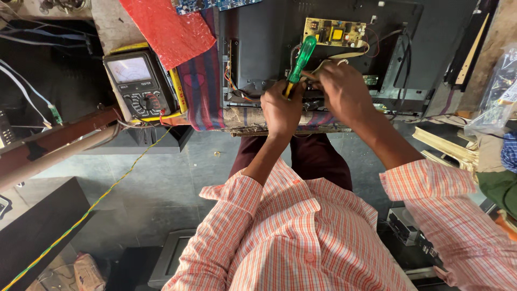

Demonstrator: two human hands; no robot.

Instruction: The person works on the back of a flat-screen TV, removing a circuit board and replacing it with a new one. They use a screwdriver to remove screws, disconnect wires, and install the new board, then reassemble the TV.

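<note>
My left hand (281,110) grips a screwdriver with a green translucent handle (301,58), which points up and away from me. My right hand (344,91) sits just right of it, fingers curled over the near edge of an opened black flat-panel chassis (264,37). What the right fingers pinch is hidden. A yellow circuit board (335,32) is mounted on the chassis just beyond both hands, with thin wires running from it.
An analog multimeter (139,82) in a yellow frame lies at the left on the bench. Red bubble wrap (164,24) and a striped cloth (202,81) lie beside the chassis. A yellow-green wire (86,215) crosses the floor. Plastic bags (498,86) are at right.
</note>
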